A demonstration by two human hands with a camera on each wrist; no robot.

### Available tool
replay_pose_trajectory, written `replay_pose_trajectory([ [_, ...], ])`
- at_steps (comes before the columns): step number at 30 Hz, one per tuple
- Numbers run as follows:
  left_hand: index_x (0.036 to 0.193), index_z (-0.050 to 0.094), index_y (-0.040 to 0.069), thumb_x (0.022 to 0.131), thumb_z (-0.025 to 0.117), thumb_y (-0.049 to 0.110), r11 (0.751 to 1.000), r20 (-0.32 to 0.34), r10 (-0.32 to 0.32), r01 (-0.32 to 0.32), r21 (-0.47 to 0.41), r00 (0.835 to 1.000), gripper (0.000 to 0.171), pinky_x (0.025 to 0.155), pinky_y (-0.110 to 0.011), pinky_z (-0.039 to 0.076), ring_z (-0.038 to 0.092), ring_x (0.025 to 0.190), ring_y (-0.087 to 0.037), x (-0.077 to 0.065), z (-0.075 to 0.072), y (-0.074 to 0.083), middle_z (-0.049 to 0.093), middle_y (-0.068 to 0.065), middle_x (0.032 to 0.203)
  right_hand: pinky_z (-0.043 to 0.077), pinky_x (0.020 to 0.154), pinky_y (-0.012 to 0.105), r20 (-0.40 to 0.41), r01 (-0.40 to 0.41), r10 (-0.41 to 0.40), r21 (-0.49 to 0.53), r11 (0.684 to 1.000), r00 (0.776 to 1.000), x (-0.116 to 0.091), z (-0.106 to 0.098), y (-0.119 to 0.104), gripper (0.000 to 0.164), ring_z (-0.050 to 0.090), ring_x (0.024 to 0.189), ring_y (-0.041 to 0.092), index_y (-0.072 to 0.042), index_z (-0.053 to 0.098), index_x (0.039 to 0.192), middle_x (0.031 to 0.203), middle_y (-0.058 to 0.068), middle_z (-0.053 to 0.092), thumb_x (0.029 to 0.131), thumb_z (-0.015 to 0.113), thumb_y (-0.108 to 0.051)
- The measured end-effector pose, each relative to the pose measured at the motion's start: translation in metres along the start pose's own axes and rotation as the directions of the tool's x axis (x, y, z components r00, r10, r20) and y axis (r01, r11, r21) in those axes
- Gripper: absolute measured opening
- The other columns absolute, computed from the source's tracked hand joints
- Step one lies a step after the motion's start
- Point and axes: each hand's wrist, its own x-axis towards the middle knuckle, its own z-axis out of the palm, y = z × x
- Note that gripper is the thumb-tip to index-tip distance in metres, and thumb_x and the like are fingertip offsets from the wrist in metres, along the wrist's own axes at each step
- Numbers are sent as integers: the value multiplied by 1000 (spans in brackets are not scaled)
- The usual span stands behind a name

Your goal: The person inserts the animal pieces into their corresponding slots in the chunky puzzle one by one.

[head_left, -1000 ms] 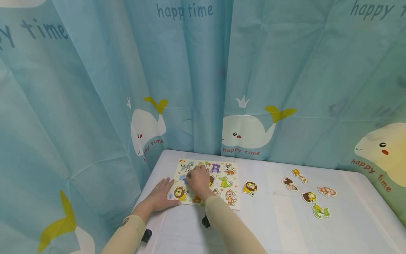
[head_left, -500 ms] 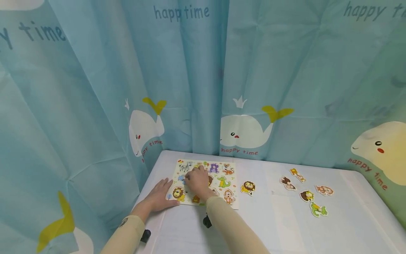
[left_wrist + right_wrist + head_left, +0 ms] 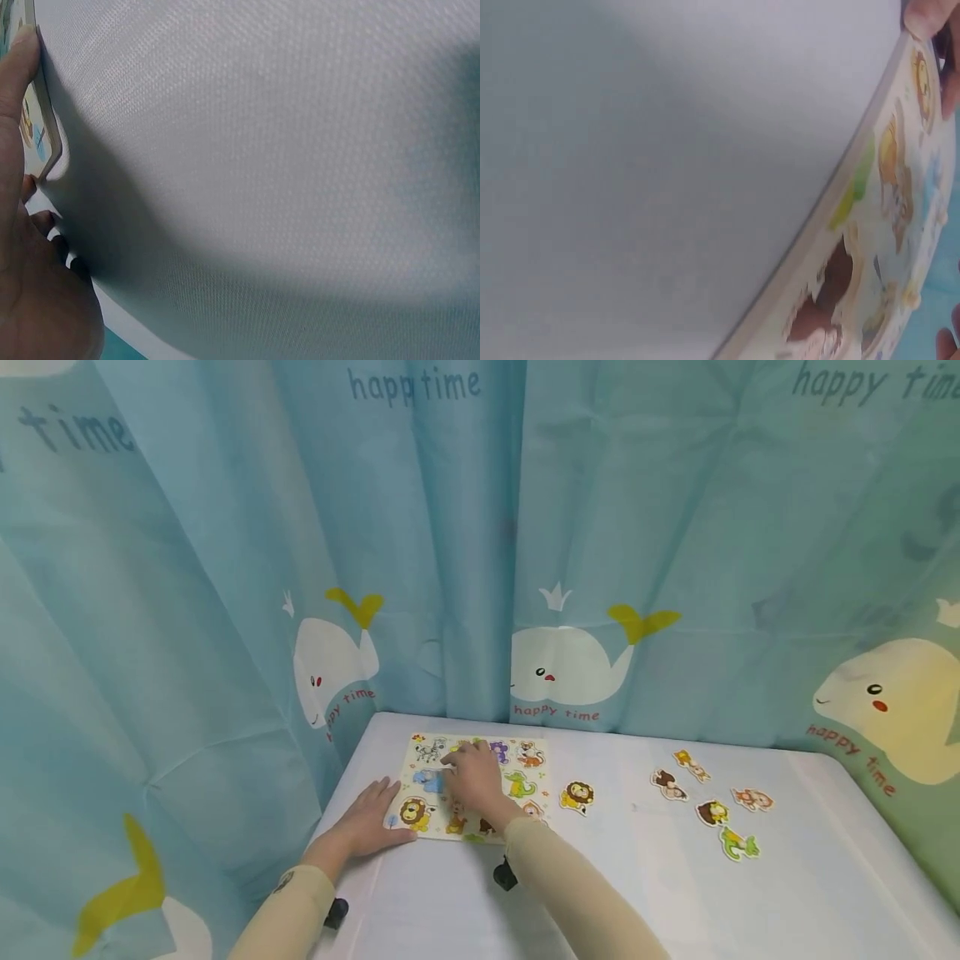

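Note:
An animal puzzle board lies at the left of the table. My left hand rests against its near left corner, thumb along the front edge and fingers along the left side. The left wrist view shows that thumb at the board's edge. Over the middle of the board is my right hand, its fingers extended and nothing seen in them; it hides part of the pictures. Just left of its fingertips shows a blue elephant. A zebra, a lion picture and a green crocodile picture also show on the board.
A loose lion piece lies just right of the board. Farther right are several more loose pieces, among them a green crocodile piece and an orange monkey piece. A blue whale-print curtain hangs behind the table.
My right hand has shifted right and lifted its fingers off the elephant, which is now uncovered. My left hand stays at the board's corner. The head view has turned slightly right.

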Motion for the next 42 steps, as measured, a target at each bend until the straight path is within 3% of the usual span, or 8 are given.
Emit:
replay_pose_trajectory([
  [14,159,31,1,81,80,59,1000,-1,-5,5,9,1000,109,121,-63,19,14,152,-46,2,-2,2,18,-25,167,47,95,48,-93,45,-32,142,989,995,-10,-37,21,20,55,112,28,-16,80,112,107,2,70,97,71,-25],
  [26,159,32,1,80,80,58,1000,-6,5,-5,2,1000,109,120,-65,20,15,152,-48,-5,4,-1,20,-26,166,46,97,47,-153,25,10,231,973,988,-34,-60,41,17,54,113,25,-16,81,109,104,-1,70,96,71,-22],
  [42,158,31,-2,81,80,57,1000,-18,11,-12,-18,1000,109,120,-66,18,14,151,-50,-3,1,2,19,-28,165,45,93,48,-178,-6,41,190,982,983,-61,-90,89,18,55,111,26,-13,81,109,105,1,70,95,75,-22],
])
